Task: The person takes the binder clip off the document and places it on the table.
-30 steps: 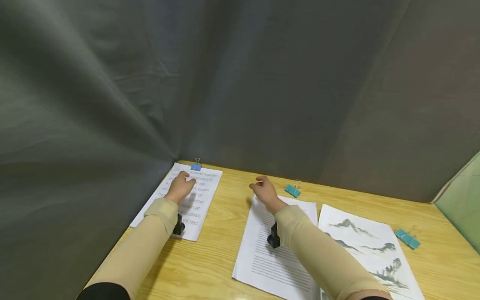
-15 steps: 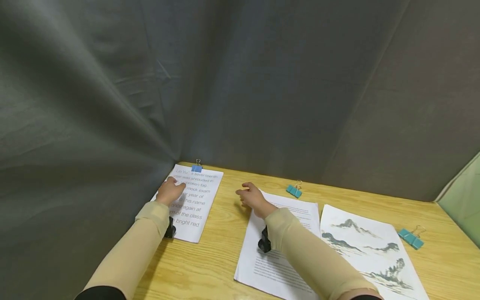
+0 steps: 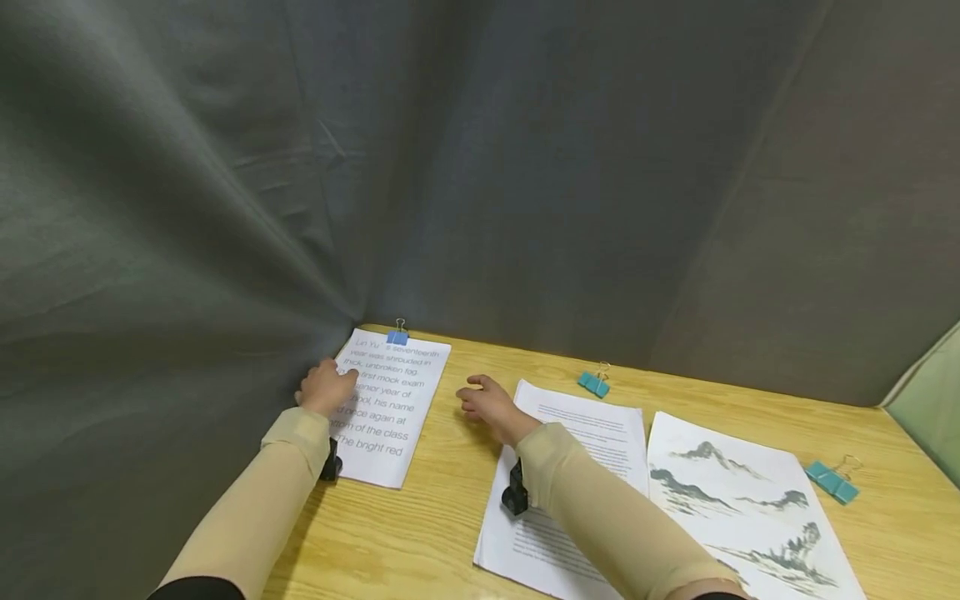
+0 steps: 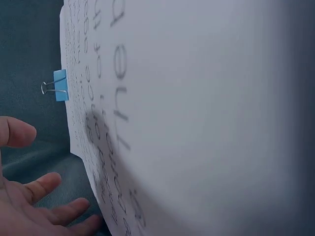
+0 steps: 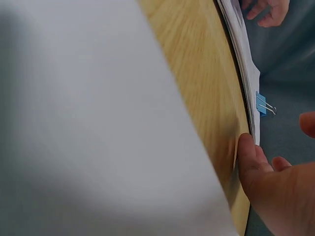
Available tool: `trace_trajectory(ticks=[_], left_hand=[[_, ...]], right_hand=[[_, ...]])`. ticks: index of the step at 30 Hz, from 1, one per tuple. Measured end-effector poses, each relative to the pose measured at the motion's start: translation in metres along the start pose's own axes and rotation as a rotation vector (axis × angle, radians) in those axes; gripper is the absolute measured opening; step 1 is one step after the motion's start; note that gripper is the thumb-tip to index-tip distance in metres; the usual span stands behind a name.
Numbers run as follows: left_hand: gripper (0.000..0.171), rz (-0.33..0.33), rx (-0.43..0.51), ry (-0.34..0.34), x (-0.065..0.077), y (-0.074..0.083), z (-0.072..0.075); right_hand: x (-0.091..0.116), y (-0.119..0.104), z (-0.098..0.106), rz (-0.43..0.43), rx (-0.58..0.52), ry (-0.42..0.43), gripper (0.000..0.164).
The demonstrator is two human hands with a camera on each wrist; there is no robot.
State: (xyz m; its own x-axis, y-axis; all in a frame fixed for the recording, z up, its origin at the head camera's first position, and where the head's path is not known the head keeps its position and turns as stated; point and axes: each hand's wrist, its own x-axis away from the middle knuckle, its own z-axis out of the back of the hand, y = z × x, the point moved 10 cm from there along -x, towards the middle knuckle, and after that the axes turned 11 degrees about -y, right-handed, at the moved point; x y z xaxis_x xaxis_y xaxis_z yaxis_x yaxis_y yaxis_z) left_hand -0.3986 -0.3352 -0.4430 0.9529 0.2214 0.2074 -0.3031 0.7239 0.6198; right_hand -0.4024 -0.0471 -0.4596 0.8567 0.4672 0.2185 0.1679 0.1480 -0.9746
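Observation:
At the far left of the head view lies a stack of paper (image 3: 382,417) with large print, a blue binder clip (image 3: 397,337) on its top edge. My left hand (image 3: 324,388) is at this stack's left edge, fingers spread and relaxed. In the left wrist view the fingers (image 4: 69,211) show beside the paper's edge, gripping nothing. My right hand (image 3: 491,408) hangs above the wooden table, between the clipped stack and a text-covered stack (image 3: 577,433). Its fingers are loosely bent, with nothing held.
A sheet with ink-painted mountains (image 3: 750,500) lies right of the text-covered stack. One teal binder clip (image 3: 594,383) is behind that stack, another teal binder clip (image 3: 832,482) right of the painting. A dark cloth (image 3: 525,208) hangs behind the wooden table (image 3: 420,533).
My left hand has moved left and slightly nearer, from over the print to the stack's left edge. My right hand has moved left and nearer, off the text-covered stack's top corner.

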Motion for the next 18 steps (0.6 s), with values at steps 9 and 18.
trace_trajectory(ticks=[9,18], left_hand=[[0.061,0.013,0.016,-0.027,-0.0009,-0.0091,0.0003],[0.061,0.010,0.053,-0.045,0.0041,-0.0019,-0.0012]], right_hand=[[0.0005,0.0038,-0.0034,0.006,-0.047,0.021,0.052],[-0.0037,0.0039,-0.0024,0.000,-0.167,0.029,0.054]])
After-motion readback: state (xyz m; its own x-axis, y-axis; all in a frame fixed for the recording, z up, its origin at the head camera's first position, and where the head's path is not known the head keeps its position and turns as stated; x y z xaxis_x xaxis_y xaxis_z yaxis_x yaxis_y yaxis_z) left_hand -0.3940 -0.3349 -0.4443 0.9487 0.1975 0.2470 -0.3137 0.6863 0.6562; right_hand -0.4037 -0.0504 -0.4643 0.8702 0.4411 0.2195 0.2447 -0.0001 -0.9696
